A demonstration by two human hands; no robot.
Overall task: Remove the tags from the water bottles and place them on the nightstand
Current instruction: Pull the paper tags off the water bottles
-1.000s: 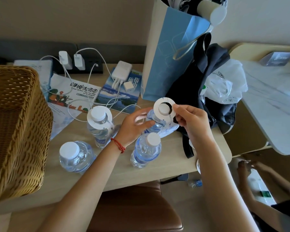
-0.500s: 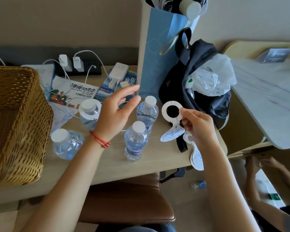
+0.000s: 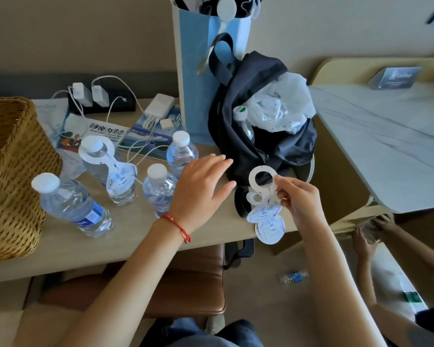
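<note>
- The right hand (image 3: pixel 298 201) pinches the removed tags (image 3: pixel 264 209) at frame centre; the left hand (image 3: pixel 201 189) hovers empty, fingers spread.
- Next, probably lift the last tag (image 3: pixel 104 156) from the tagged bottle (image 3: pixel 110 171), centre left.

Four clear water bottles with white caps stand on the desk. One at 10 o'clock (image 3: pixel 103 169) still wears its white ring tag (image 3: pixel 118 175) round the neck. The other three (image 3: pixel 70 204) (image 3: pixel 159 191) (image 3: pixel 182 152) are bare. Removed tags (image 3: pixel 264 204) hang stacked at 3 o'clock, off the desk edge.
</note>
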